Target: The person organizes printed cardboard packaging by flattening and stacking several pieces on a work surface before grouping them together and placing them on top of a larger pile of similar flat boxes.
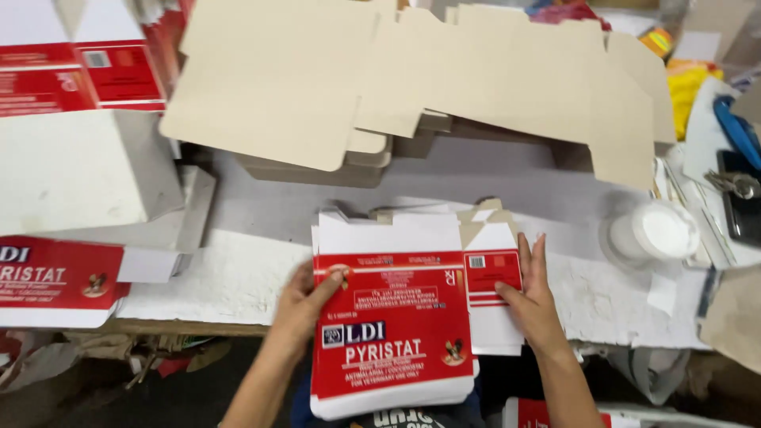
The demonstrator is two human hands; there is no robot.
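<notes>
- At the lower centre of the frame, the left hand (pixel 305 305) grips the left edge of a stack of flat red-and-white carton blanks (pixel 392 333), thumb lying on the printed top sheet and fingers curled out of sight beneath.
- At the lower right of that stack, the right hand (pixel 533 297) lies flat with its fingers held together, pressing the narrow side flap (pixel 493 273) of the top blank down and towards the stack.
- Judging from how things lie, the work looks early: the top blank is still flat, no panel stands upright, and many blanks remain under it.
- To the left edge, finished or part-formed red-and-white boxes (pixel 59 281) sit beside a plain white box (pixel 79 170), so some cartons appear done already.
- Across the top of the frame, unprinted beige cardboard blanks (pixel 412 75) lie spread in overlapping piles on the white table (pixel 238 277).
- Near the right edge stands a small white round tub (pixel 656 231).
- Each blank shows a glossy red printed panel with white margins and a white border strip below; edges look crisp.
</notes>
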